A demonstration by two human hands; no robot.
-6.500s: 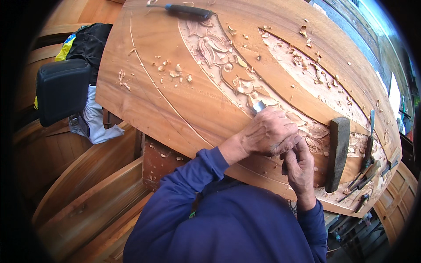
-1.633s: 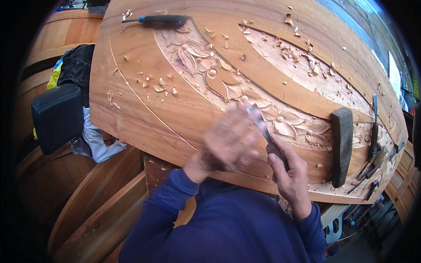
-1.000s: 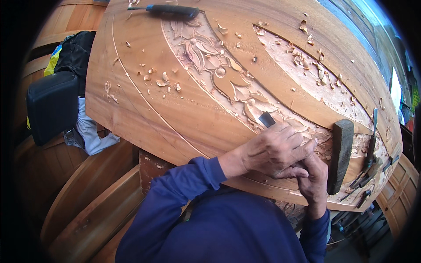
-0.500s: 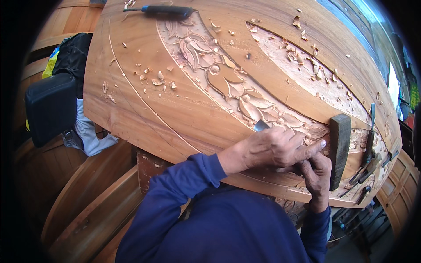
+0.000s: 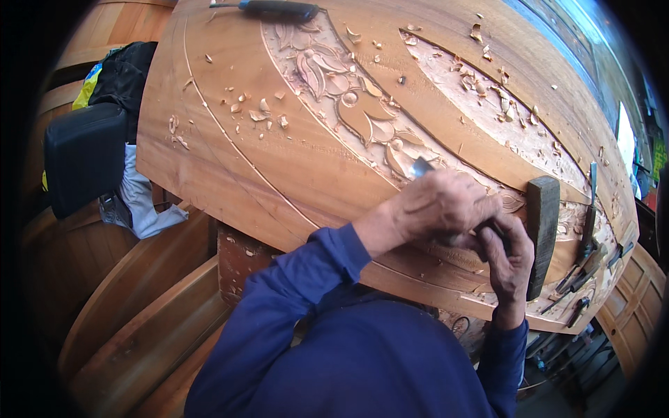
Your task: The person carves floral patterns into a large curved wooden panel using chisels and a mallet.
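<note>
Both my hands are over a large wooden panel point(image 5: 313, 167) with a carved band of leaves and flowers point(image 5: 362, 115). My left hand point(image 5: 442, 205) is closed round a carving gouge, whose shiny blade point(image 5: 421, 167) pokes out past the knuckles over a carved leaf. Whether the edge touches the wood, I cannot tell. My right hand point(image 5: 507, 254) is closed right against the left one, its fingers bent round what appears to be the gouge's rear end; the handle is hidden. A dark wooden block point(image 5: 543, 233) lies just right of my right hand.
Another dark-handled tool point(image 5: 282, 10) lies at the panel's far left. Several chisels point(image 5: 584, 258) lie at the right end. Loose wood shavings point(image 5: 259, 113) are scattered about. A black padded seat point(image 5: 87, 160) and curved wooden boards point(image 5: 139, 292) are left of the panel.
The gouge blade has moved away from me along the carving. My left index finger, stretched out before, is now curled in. Both hands have shifted slightly; the view has tilted a little.
</note>
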